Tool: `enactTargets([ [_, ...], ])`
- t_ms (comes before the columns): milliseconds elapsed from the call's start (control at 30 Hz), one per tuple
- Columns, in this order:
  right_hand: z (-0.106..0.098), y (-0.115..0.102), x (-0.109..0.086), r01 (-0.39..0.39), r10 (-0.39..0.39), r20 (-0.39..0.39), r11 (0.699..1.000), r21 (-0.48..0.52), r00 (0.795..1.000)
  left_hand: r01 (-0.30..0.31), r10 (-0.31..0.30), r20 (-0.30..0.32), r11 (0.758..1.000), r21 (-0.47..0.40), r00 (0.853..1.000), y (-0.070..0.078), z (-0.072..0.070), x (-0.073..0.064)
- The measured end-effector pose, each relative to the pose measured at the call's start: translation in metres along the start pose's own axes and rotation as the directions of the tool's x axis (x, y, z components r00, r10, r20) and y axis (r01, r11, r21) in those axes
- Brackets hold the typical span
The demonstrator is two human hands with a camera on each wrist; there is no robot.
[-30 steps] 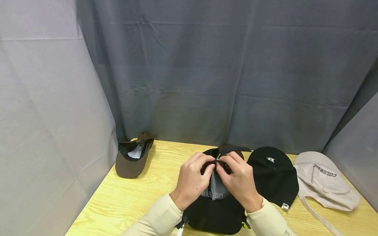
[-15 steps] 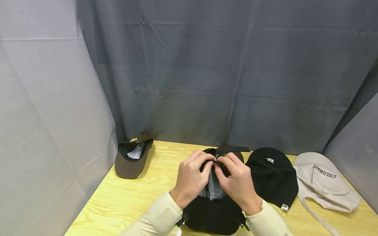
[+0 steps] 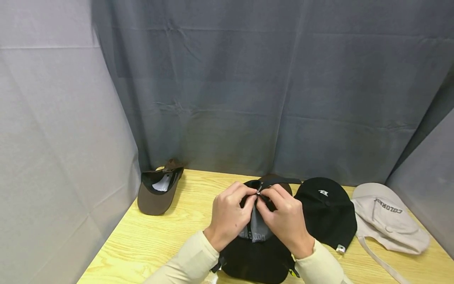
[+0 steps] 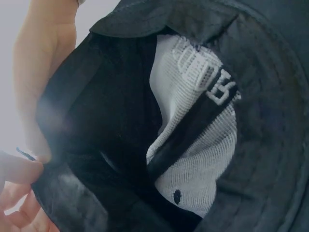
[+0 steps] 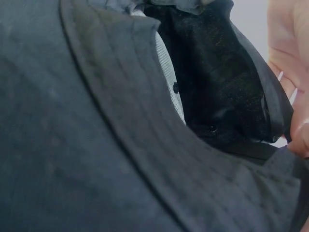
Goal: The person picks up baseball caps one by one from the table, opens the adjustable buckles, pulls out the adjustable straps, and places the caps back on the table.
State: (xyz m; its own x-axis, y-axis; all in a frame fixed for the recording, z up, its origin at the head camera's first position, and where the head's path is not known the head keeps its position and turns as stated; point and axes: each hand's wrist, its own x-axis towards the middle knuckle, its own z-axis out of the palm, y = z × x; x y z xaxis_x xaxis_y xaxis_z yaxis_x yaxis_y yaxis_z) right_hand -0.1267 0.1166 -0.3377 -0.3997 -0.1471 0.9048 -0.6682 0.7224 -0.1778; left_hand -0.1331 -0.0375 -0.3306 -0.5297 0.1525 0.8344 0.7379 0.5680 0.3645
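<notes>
A black cap [image 3: 253,258] is held with its brim toward me and its inside facing up. At its back, a small metal buckle [image 3: 259,191] sits on the strap, whose loose end [image 3: 288,180] sticks out to the right. My left hand [image 3: 231,217] pinches the strap at the buckle between thumb and forefinger. From the other side my right hand [image 3: 286,221] pinches it too, fingertips almost meeting the left ones. The left wrist view shows pale ribbed lining [image 4: 193,116] inside the crown. In the right wrist view the cap's edge band [image 5: 125,111] covers much of the scene.
Against the left curtain stands a brown cap [image 3: 156,201]. Another dark brown cap [image 3: 272,177] is partly hidden behind the held one. To the right, a black cap [image 3: 324,221] and a beige cap [image 3: 390,225] lie on the wooden table [image 3: 170,236]. Grey curtains [image 3: 213,98] enclose the back.
Both hands and the held cap have shifted very slightly left. The pinch at the buckle stays the same, and the loose strap end has moved a little.
</notes>
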Motion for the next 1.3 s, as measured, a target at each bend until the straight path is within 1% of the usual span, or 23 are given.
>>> enactTargets([
  [133, 0.0014, 0.0013, 0.0005, -0.047, 0.047, -0.028, 0.999, -0.016, 0.999, 0.003, -0.003, 0.014, 1.000, 0.018, 1.000, 0.0004, -0.0001, -0.0004],
  [200, 0.0026, 0.0020, 0.0002, -0.059, 0.058, -0.046, 0.998, -0.017, 0.997, 0.006, -0.007, 0.019, 1.000, 0.029, 1.000, 0.0004, 0.0000, -0.0009],
  [300, 0.0034, 0.0025, -0.0006, -0.068, 0.068, -0.042, 0.998, -0.013, 0.997, 0.009, -0.011, 0.026, 0.999, 0.046, 1.000, 0.0000, 0.0003, -0.0016],
  [367, 0.0029, 0.0024, -0.0013, -0.074, 0.074, -0.026, 0.997, -0.008, 0.997, 0.013, -0.014, 0.032, 0.999, 0.052, 0.999, 0.0000, 0.0008, -0.0015],
  [533, 0.0006, 0.0011, -0.0021, -0.068, 0.068, -0.004, 0.998, 0.000, 0.998, 0.020, -0.023, 0.047, 0.998, 0.056, 0.999, -0.0002, 0.0017, -0.0001],
  [733, -0.0002, -0.0004, -0.0014, -0.031, 0.031, -0.010, 0.999, -0.021, 0.999, 0.013, -0.017, 0.047, 0.996, 0.086, 0.999, -0.0009, 0.0024, 0.0013],
  [833, -0.0005, -0.0004, -0.0008, -0.026, 0.026, -0.009, 0.999, -0.036, 1.000, 0.004, -0.009, 0.048, 0.996, 0.094, 0.999, -0.0006, 0.0026, 0.0025],
  [1000, -0.0006, -0.0008, 0.0006, -0.036, 0.037, 0.007, 0.998, -0.052, 0.999, 0.001, -0.005, 0.038, 0.994, 0.109, 0.999, -0.0009, 0.0028, 0.0031],
  [1200, -0.0009, -0.0024, 0.0016, -0.051, 0.053, 0.032, 0.997, -0.054, 0.998, 0.008, -0.011, 0.025, 0.992, 0.123, 1.000, -0.0007, 0.0006, 0.0031],
  [1300, -0.0004, -0.0015, 0.0016, -0.048, 0.049, 0.040, 0.998, -0.046, 0.998, 0.009, -0.012, 0.025, 0.992, 0.125, 1.000, -0.0012, 0.0003, 0.0027],
])
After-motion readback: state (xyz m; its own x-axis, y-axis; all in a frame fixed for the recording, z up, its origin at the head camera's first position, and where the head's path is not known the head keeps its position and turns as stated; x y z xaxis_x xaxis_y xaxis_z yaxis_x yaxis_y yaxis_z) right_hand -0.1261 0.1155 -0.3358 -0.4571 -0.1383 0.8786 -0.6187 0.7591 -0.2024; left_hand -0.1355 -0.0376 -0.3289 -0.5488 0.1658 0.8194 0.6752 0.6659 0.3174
